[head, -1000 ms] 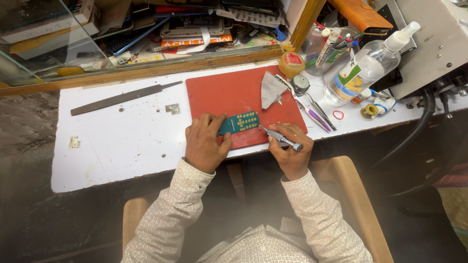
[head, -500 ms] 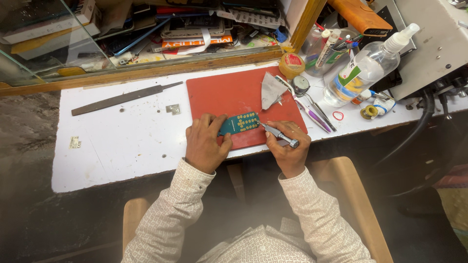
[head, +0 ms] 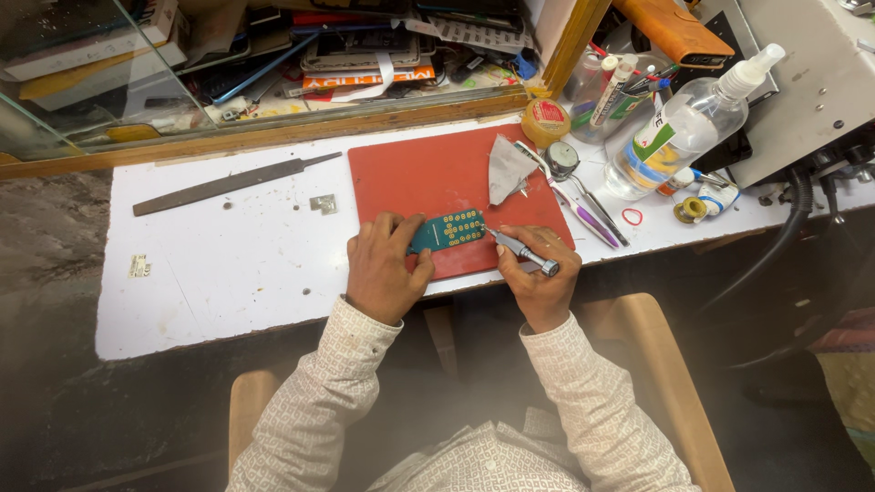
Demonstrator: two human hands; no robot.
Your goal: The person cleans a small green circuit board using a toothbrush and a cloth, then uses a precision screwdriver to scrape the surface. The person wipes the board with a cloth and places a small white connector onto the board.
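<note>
A teal circuit board point(head: 448, 230) is pinned on the red mat point(head: 428, 173) by the left hand point(head: 383, 269) — fingers curled over it. A small screwdriver point(head: 521, 251) is gripped by the closed right hand point(head: 540, 273), tip at the board's edge.

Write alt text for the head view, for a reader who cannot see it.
Seen from above, a person's left hand holds a green circuit board flat on a red mat while the right hand puts a small screwdriver to its edge. On the white bench around lie a metal file, a spray bottle and tweezers.
</note>
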